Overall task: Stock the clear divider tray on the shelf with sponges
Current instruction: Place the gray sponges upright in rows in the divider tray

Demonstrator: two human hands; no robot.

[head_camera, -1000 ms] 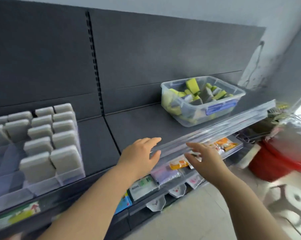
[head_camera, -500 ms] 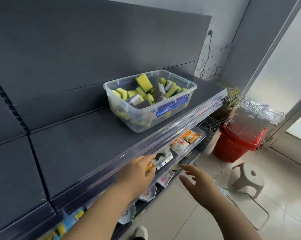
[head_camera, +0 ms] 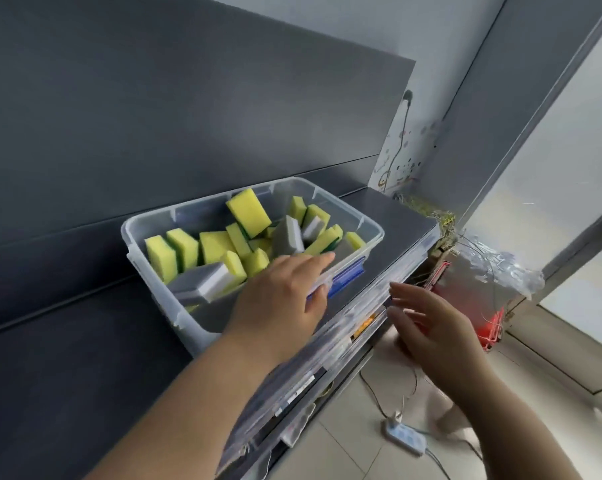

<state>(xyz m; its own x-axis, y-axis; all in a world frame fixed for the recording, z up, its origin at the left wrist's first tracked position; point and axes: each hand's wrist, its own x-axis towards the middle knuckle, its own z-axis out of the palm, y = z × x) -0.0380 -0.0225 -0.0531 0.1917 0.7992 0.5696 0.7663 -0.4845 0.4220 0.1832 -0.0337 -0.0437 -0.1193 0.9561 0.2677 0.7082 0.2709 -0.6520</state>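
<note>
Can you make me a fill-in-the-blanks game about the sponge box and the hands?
Most sponges in the clear bin are ____.
The bin's latch is ____.
The right hand holds ____.
The bucket on the floor is ____.
Missing words: yellow; blue; nothing; red.

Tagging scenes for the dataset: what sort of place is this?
Likely a small retail shop, at a display shelf: dark gondola-style shelving with a clear front rail, packaged goods on the tier below, and a clear bin of sponges for stocking.
</note>
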